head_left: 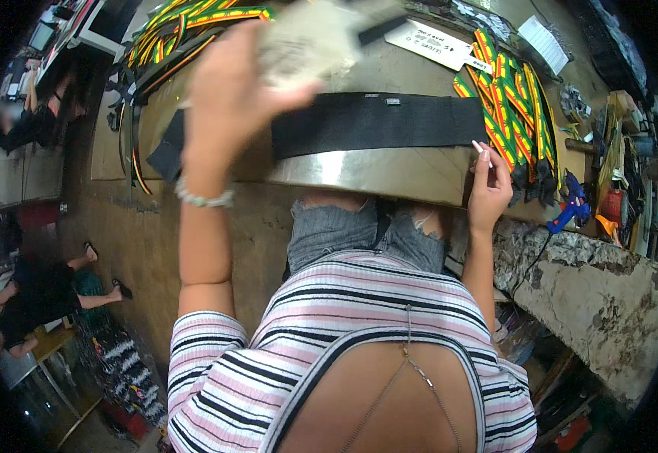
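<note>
My left hand (pixel 231 106), smeared by motion, is raised over the table with its fingers closed on a pale card (pixel 310 47), also blurred. Below it a wide black fabric band (pixel 378 124) lies flat along the table's near edge, with small labels on its upper edge; my left hand and forearm cover part of it. At the band's right end my right hand (pixel 491 189) pinches a thin whitish marking stick (pixel 481 151), its tip at the band's corner. Just right of that lies a bunch of green, yellow and red striped straps (pixel 514 106).
More striped straps (pixel 185 23) are heaped at the far left. A white tag (pixel 427 47) lies beyond the band, and a paper sheet (pixel 544 44) farther right. A blue glue gun (pixel 571 204) with a cord sits at the right edge. Other people (pixel 34 302) are at the left.
</note>
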The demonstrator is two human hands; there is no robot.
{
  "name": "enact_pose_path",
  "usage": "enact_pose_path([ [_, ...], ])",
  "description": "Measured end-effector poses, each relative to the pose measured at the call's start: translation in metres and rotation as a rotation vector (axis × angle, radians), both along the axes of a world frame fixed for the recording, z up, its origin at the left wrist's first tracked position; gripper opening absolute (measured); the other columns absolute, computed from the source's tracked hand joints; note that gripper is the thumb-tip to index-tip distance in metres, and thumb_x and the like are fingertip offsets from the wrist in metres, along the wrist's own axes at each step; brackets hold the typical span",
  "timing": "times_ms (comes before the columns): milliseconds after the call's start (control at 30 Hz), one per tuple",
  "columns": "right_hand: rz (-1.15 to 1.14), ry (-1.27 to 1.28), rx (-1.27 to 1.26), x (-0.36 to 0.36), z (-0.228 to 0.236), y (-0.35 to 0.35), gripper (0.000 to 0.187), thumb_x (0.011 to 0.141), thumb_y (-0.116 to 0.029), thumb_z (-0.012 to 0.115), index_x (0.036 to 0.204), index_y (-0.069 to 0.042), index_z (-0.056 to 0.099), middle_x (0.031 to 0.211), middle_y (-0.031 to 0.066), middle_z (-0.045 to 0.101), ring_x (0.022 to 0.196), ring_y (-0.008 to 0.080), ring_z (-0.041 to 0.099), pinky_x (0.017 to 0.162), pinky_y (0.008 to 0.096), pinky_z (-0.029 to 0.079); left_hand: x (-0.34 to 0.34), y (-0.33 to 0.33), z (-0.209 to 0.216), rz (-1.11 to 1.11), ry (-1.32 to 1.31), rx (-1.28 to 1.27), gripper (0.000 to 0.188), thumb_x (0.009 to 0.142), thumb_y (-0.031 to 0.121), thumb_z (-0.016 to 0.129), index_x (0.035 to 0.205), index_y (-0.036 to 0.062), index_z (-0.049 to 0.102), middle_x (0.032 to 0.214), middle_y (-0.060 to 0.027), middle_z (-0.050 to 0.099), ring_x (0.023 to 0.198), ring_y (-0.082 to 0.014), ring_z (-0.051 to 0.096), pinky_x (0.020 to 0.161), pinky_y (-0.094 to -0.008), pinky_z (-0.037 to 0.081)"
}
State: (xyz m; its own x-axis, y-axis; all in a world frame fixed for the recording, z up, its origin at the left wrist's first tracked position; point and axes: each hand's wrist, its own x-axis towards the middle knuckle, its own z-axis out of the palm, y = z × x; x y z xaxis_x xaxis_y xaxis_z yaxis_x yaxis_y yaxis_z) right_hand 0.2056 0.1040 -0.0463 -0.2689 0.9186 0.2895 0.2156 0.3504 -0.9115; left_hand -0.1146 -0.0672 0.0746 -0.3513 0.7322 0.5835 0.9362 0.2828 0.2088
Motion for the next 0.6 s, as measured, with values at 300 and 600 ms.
enact_pose_path([
  [300,0.123,0.306,-0.14,-0.009,0.012,-0.01,0.037,0.109,-0.034,0.044,0.102,-0.001,0.059,0.085,0.0039,0.059,0.077,0.0122,0.055,0.075,0.0287,0.048,-0.08,-0.056,-0.009,0.457,-0.204,-0.097,0.075,0.072,0.044,0.086,0.122,-0.0064,0.063,0.107,-0.0237,0.071,0.099,-0.0294,0.071,0.087,-0.0366,0.054],
  [600,0.609,0.544,-0.432,-0.073,0.061,-0.038,0.078,0.073,-0.013,0.089,0.13,-0.004,0.037,0.124,0.0093,0.052,0.118,0.021,0.054,0.106,0.0395,0.041,0.102,0.079,-0.004,-0.768,-1.14,0.039,0.07,0.087,0.042,0.074,0.137,-0.0026,0.052,0.124,-0.0174,0.066,0.114,-0.0225,0.063,0.099,-0.0353,0.048],
])
